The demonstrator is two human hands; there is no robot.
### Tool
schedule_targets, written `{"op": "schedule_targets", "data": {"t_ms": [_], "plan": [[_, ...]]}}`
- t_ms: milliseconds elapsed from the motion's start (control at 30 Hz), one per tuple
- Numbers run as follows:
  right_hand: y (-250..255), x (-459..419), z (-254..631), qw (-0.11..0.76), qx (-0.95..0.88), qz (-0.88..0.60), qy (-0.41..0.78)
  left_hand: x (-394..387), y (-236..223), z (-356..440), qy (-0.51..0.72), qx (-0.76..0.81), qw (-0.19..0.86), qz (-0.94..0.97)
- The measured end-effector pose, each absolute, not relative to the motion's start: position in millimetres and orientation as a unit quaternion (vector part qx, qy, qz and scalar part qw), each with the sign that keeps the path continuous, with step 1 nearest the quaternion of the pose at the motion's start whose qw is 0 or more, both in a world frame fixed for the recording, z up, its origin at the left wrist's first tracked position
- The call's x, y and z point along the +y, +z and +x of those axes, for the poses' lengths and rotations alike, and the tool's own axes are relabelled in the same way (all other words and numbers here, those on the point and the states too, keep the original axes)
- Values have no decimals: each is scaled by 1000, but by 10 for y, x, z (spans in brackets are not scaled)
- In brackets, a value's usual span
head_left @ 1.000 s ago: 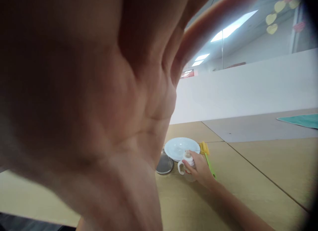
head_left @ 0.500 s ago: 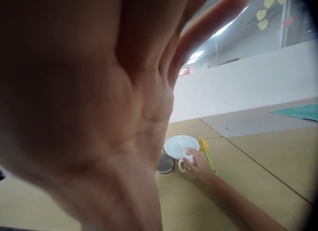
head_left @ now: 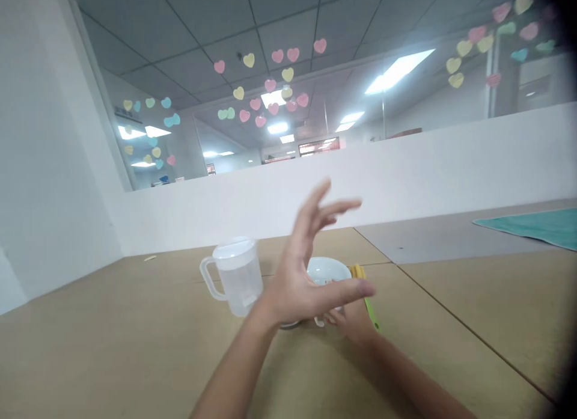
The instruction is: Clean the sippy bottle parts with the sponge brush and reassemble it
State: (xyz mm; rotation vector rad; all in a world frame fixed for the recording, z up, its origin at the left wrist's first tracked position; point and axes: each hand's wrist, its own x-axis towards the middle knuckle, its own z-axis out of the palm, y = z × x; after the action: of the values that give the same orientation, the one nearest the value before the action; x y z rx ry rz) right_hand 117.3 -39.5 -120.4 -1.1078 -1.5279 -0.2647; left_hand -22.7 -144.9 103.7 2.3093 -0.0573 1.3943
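We record: left hand [head_left: 295,284], thumb and fingers spread apart, raised above the table [head_left: 135,347]; right hand [head_left: 358,324], curled around a white-handled cup [head_left: 320,321] mostly hidden behind the left. Beyond the cup, toward the table's far edge, we count one white plate [head_left: 329,270]; leftward, one lidded jug [head_left: 240,279].

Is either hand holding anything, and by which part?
The left hand holds nothing. The right hand appears closed on a white-handled cup, but the left hand hides exactly where it grips.
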Motion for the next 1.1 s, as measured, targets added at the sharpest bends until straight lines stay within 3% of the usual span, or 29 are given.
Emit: {"op": "schedule_targets", "data": {"t_ms": [167,300,700,1100], "plan": [[-1194,-375,1128,564,-674,-468,-87,-493,-325,-100,534,234,314,749],[-1244,-340,1096,587,-654,-472,-72,-281,-906,-85,529,288,281,747],[-1141,-405,1161,591,-650,-475,-49,-205,-1094,-225,454,277,169,830],[-1071,-448,1256,600,-672,-433,-26,-203,-1075,-185,454,263,144,839]]}}
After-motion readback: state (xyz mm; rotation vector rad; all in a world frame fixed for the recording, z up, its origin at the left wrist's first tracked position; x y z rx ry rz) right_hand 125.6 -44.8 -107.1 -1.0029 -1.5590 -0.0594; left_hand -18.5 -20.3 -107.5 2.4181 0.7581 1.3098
